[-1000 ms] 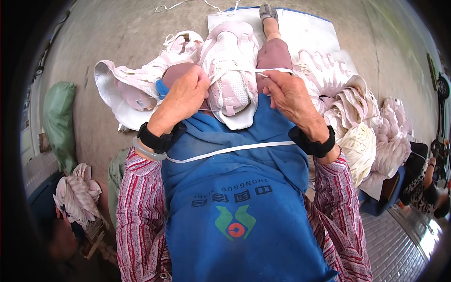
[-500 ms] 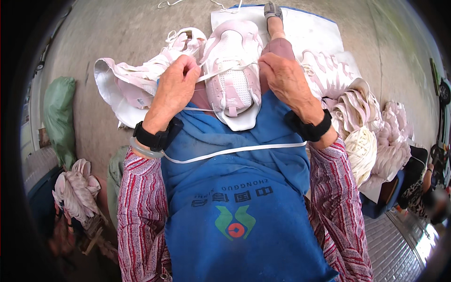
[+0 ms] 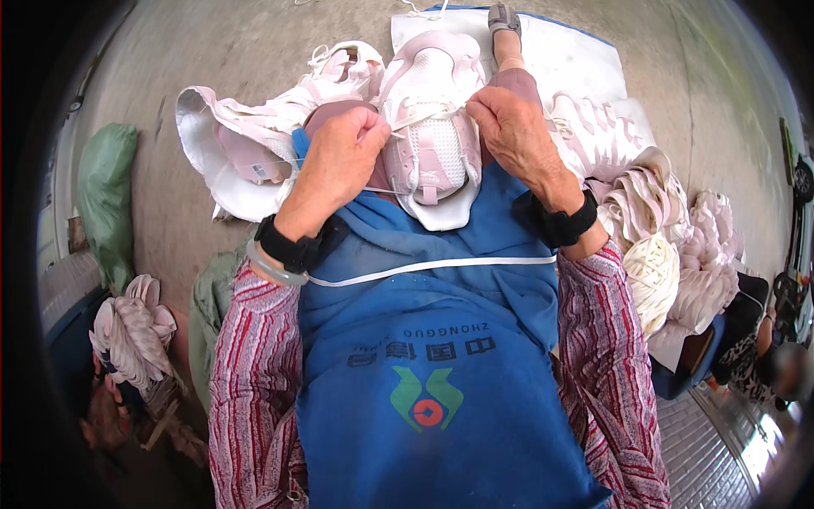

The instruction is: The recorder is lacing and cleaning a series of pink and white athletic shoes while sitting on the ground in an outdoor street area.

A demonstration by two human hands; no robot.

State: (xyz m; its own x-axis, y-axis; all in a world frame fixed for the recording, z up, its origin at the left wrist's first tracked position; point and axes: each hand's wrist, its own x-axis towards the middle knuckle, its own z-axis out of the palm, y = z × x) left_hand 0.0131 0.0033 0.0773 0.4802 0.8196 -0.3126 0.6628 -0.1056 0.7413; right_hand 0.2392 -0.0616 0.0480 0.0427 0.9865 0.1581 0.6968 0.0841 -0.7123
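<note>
A pink and white shoe upper (image 3: 437, 153) lies across my lap, its mesh tongue facing up. Thin white shoelace (image 3: 417, 113) runs through its eyelets. At the upper's left edge, my left hand (image 3: 341, 157) is closed, thumb and forefinger pinched on a lace end. My right hand (image 3: 515, 136) is closed at the right edge, gripping lace too; its fingertips are partly hidden. Another white band (image 3: 432, 267) stretches across the blue apron (image 3: 424, 331) below both wrists.
More pink and white uppers (image 3: 246, 144) lie at the left, and others (image 3: 593, 127) rest on a white sheet (image 3: 568, 51) at the right. A bundle of cream laces (image 3: 651, 280) sits beside stacked uppers (image 3: 708, 271). A green sack (image 3: 108, 204) stands far left.
My left hand has moved right, closer to the shoe upper, and less lace shows between my hands. My right hand stays at the upper's right edge.
</note>
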